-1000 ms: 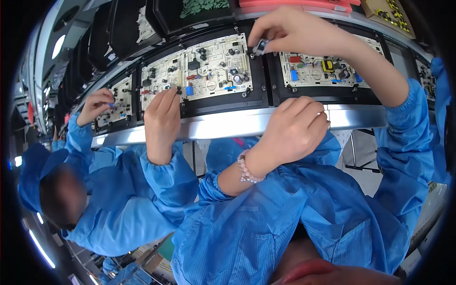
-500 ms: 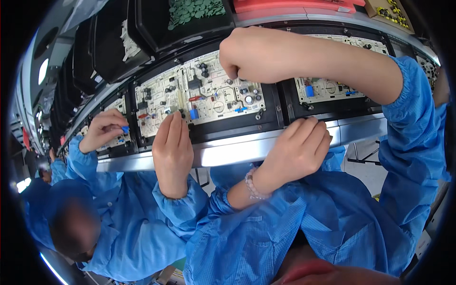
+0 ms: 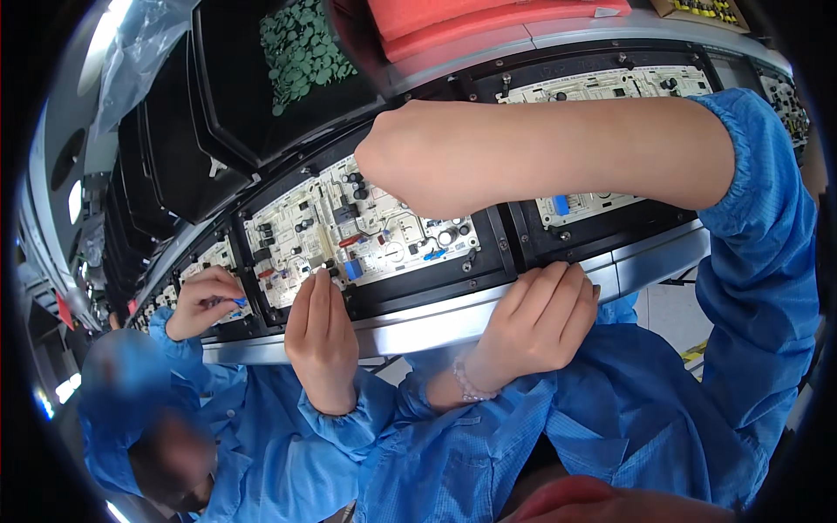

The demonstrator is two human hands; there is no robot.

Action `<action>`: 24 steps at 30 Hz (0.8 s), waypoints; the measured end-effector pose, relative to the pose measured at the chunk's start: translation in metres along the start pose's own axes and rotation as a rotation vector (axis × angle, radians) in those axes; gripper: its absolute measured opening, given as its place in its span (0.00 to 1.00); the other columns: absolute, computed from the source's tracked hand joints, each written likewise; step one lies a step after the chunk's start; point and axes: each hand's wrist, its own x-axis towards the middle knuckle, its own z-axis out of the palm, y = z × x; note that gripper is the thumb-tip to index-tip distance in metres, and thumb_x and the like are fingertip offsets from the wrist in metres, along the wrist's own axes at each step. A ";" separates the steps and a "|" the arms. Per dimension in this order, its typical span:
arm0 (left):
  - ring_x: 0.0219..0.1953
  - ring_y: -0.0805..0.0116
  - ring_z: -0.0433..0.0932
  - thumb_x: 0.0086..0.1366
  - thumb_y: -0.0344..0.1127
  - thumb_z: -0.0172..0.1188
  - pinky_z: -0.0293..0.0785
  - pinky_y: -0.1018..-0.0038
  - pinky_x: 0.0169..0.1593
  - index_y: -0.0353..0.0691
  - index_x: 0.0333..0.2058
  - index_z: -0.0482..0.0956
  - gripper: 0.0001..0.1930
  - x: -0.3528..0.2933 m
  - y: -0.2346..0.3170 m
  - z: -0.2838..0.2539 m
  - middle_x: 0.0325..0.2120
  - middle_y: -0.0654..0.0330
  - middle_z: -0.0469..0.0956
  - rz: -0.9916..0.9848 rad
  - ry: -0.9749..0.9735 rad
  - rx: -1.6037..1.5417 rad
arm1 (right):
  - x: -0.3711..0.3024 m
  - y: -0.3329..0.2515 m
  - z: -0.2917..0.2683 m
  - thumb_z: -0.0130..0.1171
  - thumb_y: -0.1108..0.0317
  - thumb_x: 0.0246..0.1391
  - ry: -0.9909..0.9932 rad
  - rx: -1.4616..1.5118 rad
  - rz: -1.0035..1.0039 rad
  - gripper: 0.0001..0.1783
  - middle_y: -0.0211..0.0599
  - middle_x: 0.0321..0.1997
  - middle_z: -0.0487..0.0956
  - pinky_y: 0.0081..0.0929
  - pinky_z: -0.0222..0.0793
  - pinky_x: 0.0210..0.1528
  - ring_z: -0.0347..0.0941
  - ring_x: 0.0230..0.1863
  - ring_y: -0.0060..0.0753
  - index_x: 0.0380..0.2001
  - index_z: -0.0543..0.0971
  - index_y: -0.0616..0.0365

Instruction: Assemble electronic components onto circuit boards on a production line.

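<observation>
A silver metal rail (image 3: 432, 326) marks the near edge of an assembly line, where black carriers (image 3: 490, 266) sit end to end behind it. Bare black border separates the middle circuit board (image 3: 397, 234) from the rail, and a dark seam divides it from the right-hand circuit board (image 3: 602, 85). Beyond, a black bin (image 3: 228, 65) of green discs (image 3: 307, 57) and a slab of red foam (image 3: 488, 22) bound the space behind the right hand (image 3: 408, 164). At left, a co-worker's nearer hand (image 3: 323, 344) occupies the middle board's lower edge.

The wearer's right forearm spans the right-hand board, its hand bent palm-down over the middle board's upper right; fingers are hidden, leaving any grip unseen. The left hand (image 3: 542, 321), above a beaded bracelet (image 3: 469, 379), rests at the rail, fingers together and bent; whether it holds anything is not visible.
</observation>
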 end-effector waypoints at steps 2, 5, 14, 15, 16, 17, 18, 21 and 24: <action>0.38 0.63 0.78 0.55 0.31 0.63 0.77 0.71 0.41 0.36 0.26 0.79 0.05 -0.001 -0.001 0.002 0.32 0.55 0.79 0.006 0.009 0.010 | 0.001 0.003 0.001 0.59 0.81 0.30 -0.017 -0.023 -0.057 0.03 0.57 0.17 0.76 0.38 0.75 0.24 0.78 0.22 0.53 0.16 0.79 0.70; 0.38 0.64 0.78 0.56 0.31 0.62 0.77 0.71 0.41 0.37 0.26 0.79 0.04 0.001 -0.001 -0.002 0.32 0.56 0.79 0.000 0.003 0.028 | 0.000 0.001 -0.001 0.60 0.81 0.29 0.014 -0.020 -0.069 0.03 0.56 0.16 0.76 0.38 0.75 0.24 0.79 0.22 0.52 0.16 0.79 0.71; 0.37 0.64 0.79 0.55 0.31 0.62 0.78 0.72 0.41 0.38 0.25 0.79 0.04 -0.001 0.000 0.004 0.31 0.57 0.80 0.011 0.030 0.077 | -0.014 0.000 0.008 0.61 0.80 0.28 0.143 -0.015 -0.186 0.04 0.54 0.17 0.76 0.35 0.76 0.26 0.79 0.23 0.50 0.15 0.78 0.69; 0.37 0.64 0.79 0.55 0.31 0.62 0.78 0.72 0.41 0.38 0.25 0.79 0.04 -0.002 0.001 0.002 0.31 0.57 0.80 0.010 0.030 0.085 | -0.015 -0.003 0.011 0.61 0.80 0.28 0.146 -0.015 -0.194 0.04 0.54 0.17 0.76 0.35 0.76 0.26 0.79 0.23 0.50 0.15 0.78 0.69; 0.37 0.64 0.79 0.55 0.31 0.62 0.78 0.72 0.41 0.38 0.25 0.79 0.04 -0.003 0.001 0.002 0.31 0.57 0.80 0.004 0.030 0.085 | -0.017 -0.002 0.015 0.60 0.79 0.28 0.222 -0.008 -0.226 0.04 0.53 0.17 0.76 0.35 0.76 0.26 0.79 0.24 0.50 0.15 0.77 0.69; 0.37 0.64 0.79 0.55 0.31 0.62 0.78 0.72 0.41 0.38 0.25 0.78 0.04 -0.004 0.002 0.003 0.31 0.57 0.80 -0.001 0.032 0.085 | -0.018 -0.002 0.018 0.60 0.79 0.29 0.299 -0.002 -0.258 0.03 0.53 0.17 0.77 0.35 0.76 0.27 0.79 0.24 0.50 0.15 0.77 0.68; 0.37 0.64 0.79 0.55 0.31 0.62 0.78 0.72 0.41 0.38 0.25 0.78 0.04 -0.005 0.002 0.004 0.31 0.57 0.80 0.000 0.031 0.082 | -0.018 0.000 0.019 0.60 0.79 0.29 0.299 -0.002 -0.254 0.03 0.53 0.17 0.77 0.35 0.76 0.27 0.79 0.24 0.50 0.15 0.77 0.68; 0.36 0.64 0.78 0.55 0.30 0.62 0.77 0.72 0.39 0.37 0.25 0.78 0.04 -0.008 0.002 0.003 0.30 0.56 0.79 0.028 0.061 0.097 | -0.015 -0.001 0.009 0.59 0.79 0.32 0.068 -0.090 -0.129 0.03 0.52 0.19 0.78 0.33 0.75 0.26 0.79 0.24 0.50 0.17 0.79 0.68; 0.35 0.63 0.77 0.51 0.29 0.63 0.75 0.70 0.37 0.34 0.24 0.77 0.05 -0.010 0.007 -0.004 0.28 0.55 0.77 0.044 0.112 0.046 | -0.008 -0.003 0.009 0.60 0.79 0.36 -0.008 0.012 -0.013 0.09 0.49 0.23 0.81 0.25 0.75 0.26 0.80 0.23 0.41 0.27 0.84 0.68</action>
